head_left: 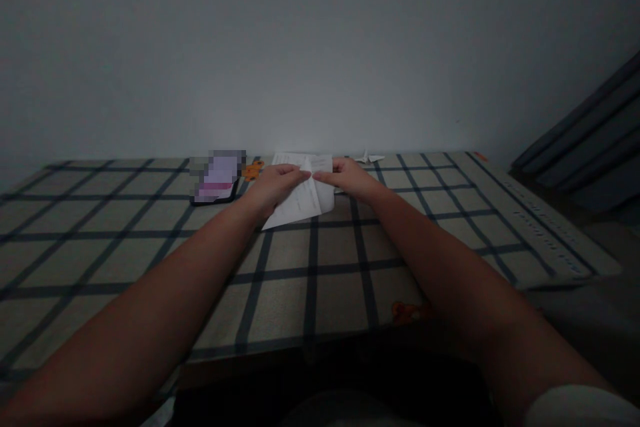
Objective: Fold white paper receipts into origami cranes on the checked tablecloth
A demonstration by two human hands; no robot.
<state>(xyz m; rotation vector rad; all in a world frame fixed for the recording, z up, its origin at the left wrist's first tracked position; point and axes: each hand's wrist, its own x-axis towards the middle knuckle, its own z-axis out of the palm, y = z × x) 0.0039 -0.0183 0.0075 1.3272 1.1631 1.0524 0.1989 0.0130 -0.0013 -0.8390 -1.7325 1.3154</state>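
Note:
A white sheet of paper (306, 203) with faint writing lies near the far edge of the checked tablecloth (310, 267), part of it folded over. My left hand (274, 185) rests on the sheet's left side, its fingers pinched on the folded flap. My right hand (350, 179) meets it from the right, fingertips pressed to the same fold. Both forearms reach out across the table from the near edge.
A phone (216, 181) with a lit screen lies left of the paper. A small folded white paper figure (369, 159) sits by the wall behind my right hand. Orange prints (253, 170) mark the cloth. A dark slanted object (590, 140) stands at the right.

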